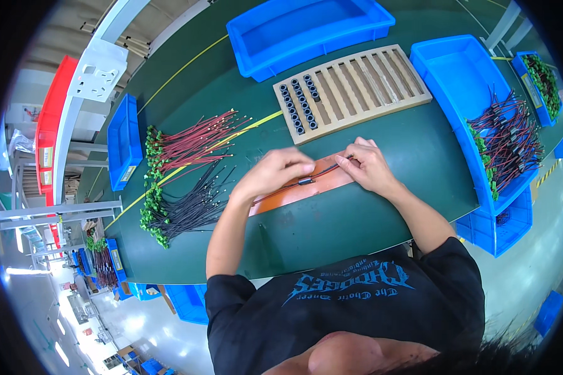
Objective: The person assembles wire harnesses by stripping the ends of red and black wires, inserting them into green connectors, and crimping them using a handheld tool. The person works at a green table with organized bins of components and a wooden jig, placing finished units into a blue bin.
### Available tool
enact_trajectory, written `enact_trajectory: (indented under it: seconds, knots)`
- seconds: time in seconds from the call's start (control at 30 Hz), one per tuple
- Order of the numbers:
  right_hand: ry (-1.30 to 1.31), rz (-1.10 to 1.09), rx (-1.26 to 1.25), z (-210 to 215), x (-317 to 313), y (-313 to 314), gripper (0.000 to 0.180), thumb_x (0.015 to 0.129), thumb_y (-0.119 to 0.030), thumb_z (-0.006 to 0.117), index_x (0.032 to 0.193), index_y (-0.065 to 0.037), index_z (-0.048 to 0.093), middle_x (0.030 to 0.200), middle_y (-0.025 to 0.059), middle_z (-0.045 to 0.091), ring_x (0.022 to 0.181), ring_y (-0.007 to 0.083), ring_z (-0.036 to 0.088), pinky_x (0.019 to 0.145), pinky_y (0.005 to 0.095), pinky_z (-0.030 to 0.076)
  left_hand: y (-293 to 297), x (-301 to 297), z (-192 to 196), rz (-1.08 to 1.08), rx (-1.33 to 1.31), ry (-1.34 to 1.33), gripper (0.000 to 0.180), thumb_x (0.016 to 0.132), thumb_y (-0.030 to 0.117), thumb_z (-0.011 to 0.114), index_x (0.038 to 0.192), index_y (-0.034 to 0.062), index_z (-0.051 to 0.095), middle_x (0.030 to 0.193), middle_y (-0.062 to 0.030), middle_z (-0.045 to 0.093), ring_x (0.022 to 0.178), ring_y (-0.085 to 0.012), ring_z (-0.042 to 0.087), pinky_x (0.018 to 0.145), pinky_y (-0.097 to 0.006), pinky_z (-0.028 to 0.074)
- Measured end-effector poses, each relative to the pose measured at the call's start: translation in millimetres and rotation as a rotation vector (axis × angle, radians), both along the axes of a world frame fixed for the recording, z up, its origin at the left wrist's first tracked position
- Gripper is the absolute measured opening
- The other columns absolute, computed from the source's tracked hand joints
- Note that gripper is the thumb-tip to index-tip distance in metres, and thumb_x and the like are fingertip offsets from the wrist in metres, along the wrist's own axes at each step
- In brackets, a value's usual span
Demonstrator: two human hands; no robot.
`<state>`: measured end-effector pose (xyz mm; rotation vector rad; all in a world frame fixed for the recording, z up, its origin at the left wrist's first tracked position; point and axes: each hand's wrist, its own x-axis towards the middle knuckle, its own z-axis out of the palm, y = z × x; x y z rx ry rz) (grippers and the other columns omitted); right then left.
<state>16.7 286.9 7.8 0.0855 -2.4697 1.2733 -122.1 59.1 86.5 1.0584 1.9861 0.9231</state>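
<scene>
My left hand (pixel 275 170) and my right hand (pixel 366 165) hold a thin red and black wire pair (pixel 325 173) over an orange pad (pixel 294 192) on the green table. A small black sleeve (pixel 304 181) sits on the wires just under my left fingers. My right fingers pinch the wires' far end. Behind my hands lies a slatted wooden tray (pixel 369 78) with several black sleeves (pixel 299 103) standing in its left slots.
Bundles of red wires (pixel 191 142) and black wires (pixel 187 209) with green ends lie at the left. A blue bin (pixel 447 69) at the right holds several finished wire sets (pixel 510 140). Another blue bin (pixel 306 28) stands at the back, a narrow one (pixel 122 140) at the far left.
</scene>
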Motion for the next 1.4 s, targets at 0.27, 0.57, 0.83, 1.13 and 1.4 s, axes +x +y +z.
enact_trajectory:
  seconds: [0.27,0.57,0.83,1.13,1.4]
  knots:
    - [-0.021,-0.032,-0.141,1.9,-1.3,-5.2,0.023,0.089,-0.025,0.078,0.080,-0.005,0.072,0.066,0.0045,0.060,0.067,0.0201,0.055,0.071,0.0354,0.042,-19.4,15.5,-4.3,0.029,-0.142,0.063,0.029,0.090,0.024,0.077,0.107,0.0010,0.076,0.099,-0.0130,0.072,0.093,-0.0239,0.068,0.084,-0.036,0.053]
    - [-0.034,0.159,-0.712,53.3,-2.5,-34.2,0.019,0.095,-0.019,0.075,0.089,-0.001,0.072,0.078,0.0059,0.070,0.067,0.0112,0.063,0.061,0.0276,0.056,-41.7,56.7,54.1,0.169,-0.061,-0.158,0.031,0.094,0.009,0.070,0.122,-0.0028,0.064,0.094,-0.0092,0.070,0.072,-0.0149,0.066,0.072,-0.031,0.054]
    - [-0.108,0.218,-1.007,78.5,-5.8,-54.4,0.019,0.098,-0.018,0.072,0.092,-0.001,0.071,0.075,0.0013,0.067,0.065,0.0053,0.062,0.056,0.0219,0.052,-76.9,64.6,91.3,0.181,0.143,-0.033,0.031,0.099,0.013,0.066,0.127,-0.0006,0.065,0.096,-0.0081,0.069,0.080,-0.0136,0.063,0.073,-0.030,0.051]
    - [-0.218,0.076,-0.720,40.9,-9.6,-28.3,0.027,0.098,-0.020,0.072,0.080,-0.001,0.066,0.073,-0.0001,0.063,0.068,0.0043,0.054,0.062,0.0242,0.045,-22.7,126.5,-27.1,0.416,0.423,-0.839,0.040,0.112,0.035,0.042,0.134,0.0035,0.051,0.090,-0.0081,0.061,0.063,-0.0052,0.032,0.059,-0.021,0.030]
    - [-0.255,0.070,-0.782,19.5,-13.9,-31.3,0.022,0.103,-0.018,0.065,0.094,0.001,0.070,0.085,0.0015,0.065,0.072,0.0058,0.058,0.064,0.0217,0.047,-6.7,142.7,-62.1,0.492,0.608,-1.179,0.042,0.112,0.039,0.039,0.134,0.0055,0.050,0.093,-0.0075,0.059,0.071,-0.0099,0.040,0.067,-0.025,0.035]
